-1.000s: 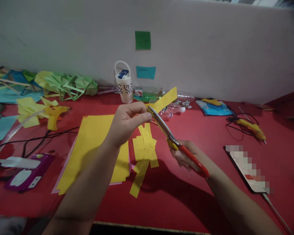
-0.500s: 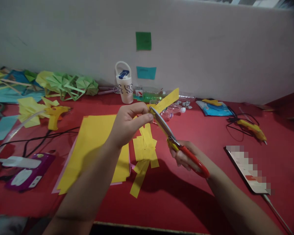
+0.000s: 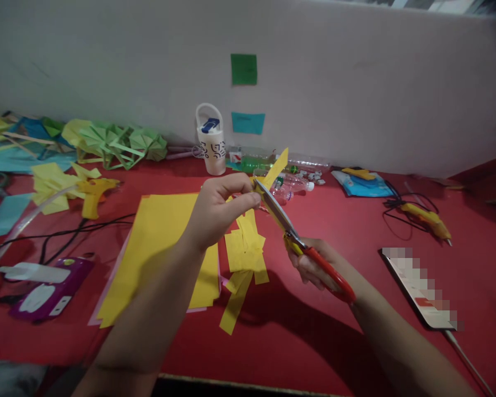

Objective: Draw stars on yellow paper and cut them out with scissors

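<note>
A strip of yellow paper [image 3: 276, 166] is pinched between the thumb and fingers of the left hand [image 3: 219, 212], and is held above the middle of the red desk [image 3: 306, 353], its free end angled toward the far right. A pair of scissors [image 3: 281, 216] is grasped by its red handle in the right hand [image 3: 328, 253]; the blades are pointed toward the far left, their tips brought right beside the left thumb. Whether the paper is gripped between the blades cannot be told.

Below the hands, cut yellow pieces [image 3: 246, 251] are heaped loosely on the desk. Just to their left, a stack of yellow sheets [image 3: 161, 220] is partly covered by the left forearm, with pink edges exposed beneath. Farther left, a yellow glue gun [image 3: 91, 193] and a purple box [image 3: 72, 292] are seen. At the far side, a white tumbler [image 3: 215, 160] is stood upright beside plastic bottles [image 3: 258, 163]. On the right, a second glue gun [image 3: 430, 220] is placed beyond a pixelated device [image 3: 417, 289] with a cable attached.
</note>
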`<action>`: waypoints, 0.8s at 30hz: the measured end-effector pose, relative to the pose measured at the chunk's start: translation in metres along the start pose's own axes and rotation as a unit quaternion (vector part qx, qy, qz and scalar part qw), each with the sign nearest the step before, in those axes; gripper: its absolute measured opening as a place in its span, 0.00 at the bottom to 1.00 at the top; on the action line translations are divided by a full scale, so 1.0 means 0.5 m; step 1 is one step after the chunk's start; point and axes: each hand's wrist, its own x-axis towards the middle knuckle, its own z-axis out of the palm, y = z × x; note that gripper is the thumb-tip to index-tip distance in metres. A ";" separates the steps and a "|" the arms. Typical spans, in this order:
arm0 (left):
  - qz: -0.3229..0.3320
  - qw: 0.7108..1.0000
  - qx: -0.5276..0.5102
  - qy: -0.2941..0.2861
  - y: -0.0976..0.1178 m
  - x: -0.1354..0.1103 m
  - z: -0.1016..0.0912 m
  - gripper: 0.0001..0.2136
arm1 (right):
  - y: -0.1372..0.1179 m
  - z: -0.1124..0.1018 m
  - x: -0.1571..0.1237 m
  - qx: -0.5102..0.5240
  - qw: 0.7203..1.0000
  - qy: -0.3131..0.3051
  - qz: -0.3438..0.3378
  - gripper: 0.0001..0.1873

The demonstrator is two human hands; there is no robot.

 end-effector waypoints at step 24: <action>-0.121 0.969 -0.207 -0.065 -0.046 0.005 0.053 0.08 | -0.016 -0.020 0.024 0.033 0.960 0.274 -0.052 0.23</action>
